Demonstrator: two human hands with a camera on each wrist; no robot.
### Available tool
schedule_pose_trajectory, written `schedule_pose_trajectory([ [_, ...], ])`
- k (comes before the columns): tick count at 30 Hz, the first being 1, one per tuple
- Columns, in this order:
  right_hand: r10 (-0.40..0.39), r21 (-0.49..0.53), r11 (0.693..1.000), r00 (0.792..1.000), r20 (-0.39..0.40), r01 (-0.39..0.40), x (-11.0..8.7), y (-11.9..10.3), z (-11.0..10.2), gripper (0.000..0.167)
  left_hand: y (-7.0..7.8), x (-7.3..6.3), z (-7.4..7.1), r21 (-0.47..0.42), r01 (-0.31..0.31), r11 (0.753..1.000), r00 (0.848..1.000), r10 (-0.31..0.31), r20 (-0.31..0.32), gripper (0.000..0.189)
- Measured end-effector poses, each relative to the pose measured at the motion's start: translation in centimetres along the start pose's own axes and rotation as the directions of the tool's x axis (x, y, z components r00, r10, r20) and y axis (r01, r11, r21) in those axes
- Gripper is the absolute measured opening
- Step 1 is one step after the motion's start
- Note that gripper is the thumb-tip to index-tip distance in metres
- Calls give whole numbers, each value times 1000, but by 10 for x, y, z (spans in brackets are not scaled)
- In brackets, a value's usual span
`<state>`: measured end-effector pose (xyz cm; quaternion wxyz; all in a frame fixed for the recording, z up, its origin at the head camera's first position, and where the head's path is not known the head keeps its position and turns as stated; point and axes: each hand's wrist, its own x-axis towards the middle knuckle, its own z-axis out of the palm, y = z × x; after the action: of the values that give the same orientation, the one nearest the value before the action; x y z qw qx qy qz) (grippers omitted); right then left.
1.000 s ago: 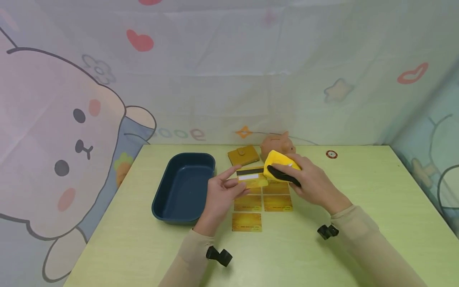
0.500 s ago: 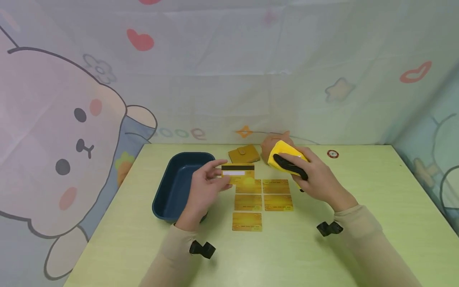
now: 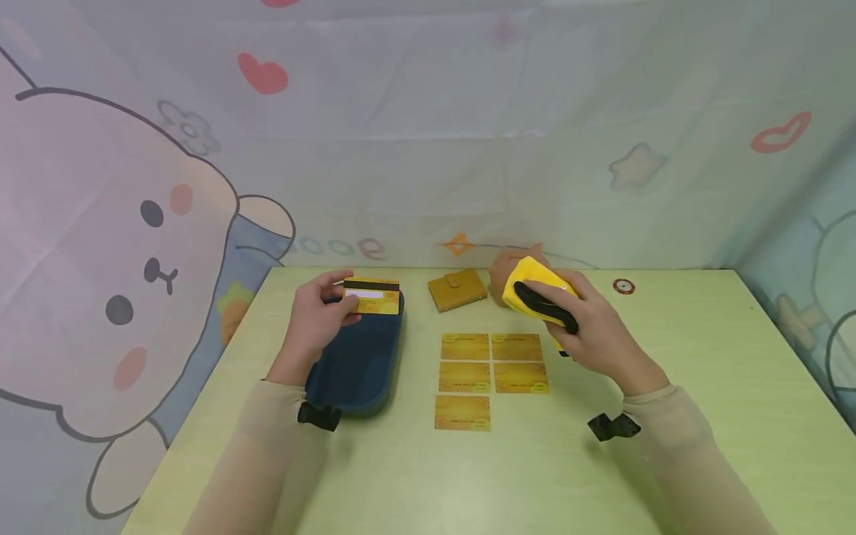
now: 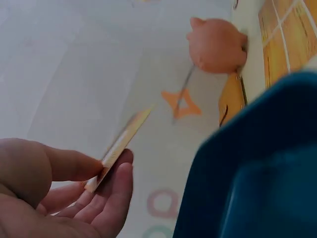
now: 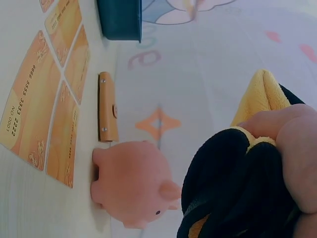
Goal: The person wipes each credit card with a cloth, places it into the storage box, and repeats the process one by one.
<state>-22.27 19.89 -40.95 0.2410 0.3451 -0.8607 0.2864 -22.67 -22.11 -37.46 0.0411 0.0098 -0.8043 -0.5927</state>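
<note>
In the head view my left hand (image 3: 316, 319) pinches a gold bank card (image 3: 374, 303) between thumb and fingers, its dark-striped back showing, above the dark blue bin (image 3: 366, 407). The left wrist view shows this card (image 4: 124, 141) tilted and nearly edge-on, with the bin wall (image 4: 208, 148) at right. My right hand (image 3: 597, 331) grips a folded yellow-and-black cloth (image 3: 524, 284) in front of the piggy bank (image 3: 501, 276). Up close in the right wrist view, the cloth (image 5: 213, 168) is soft and bunched beneath the thumb.
Several gold cards (image 3: 463, 413) lie face up in rows mid-table. Behind them are a tan card wallet (image 3: 458, 290) and, partly hidden by the cloth, the pink piggy bank. A red-and-white round chip (image 3: 624, 286) lies at the back right. A printed curtain (image 3: 428, 148) hangs behind the table.
My left hand has carried the card left, away from the cloth, to above the bin. My right hand has drawn slightly back to the right, still holding the cloth.
</note>
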Motion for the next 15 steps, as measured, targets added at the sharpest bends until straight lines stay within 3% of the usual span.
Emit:
schedule_pose_trajectory([
  [6, 7, 11, 1000, 1000, -5, -7, 0, 1, 1, 73, -14, 16, -17, 117, 80, 990, 993, -88, 73, 55],
  [15, 33, 8, 999, 999, -4, -33, -2, 0, -3, 72, -25, 40, -21, 232, 179, 956, 962, -219, 161, 63],
])
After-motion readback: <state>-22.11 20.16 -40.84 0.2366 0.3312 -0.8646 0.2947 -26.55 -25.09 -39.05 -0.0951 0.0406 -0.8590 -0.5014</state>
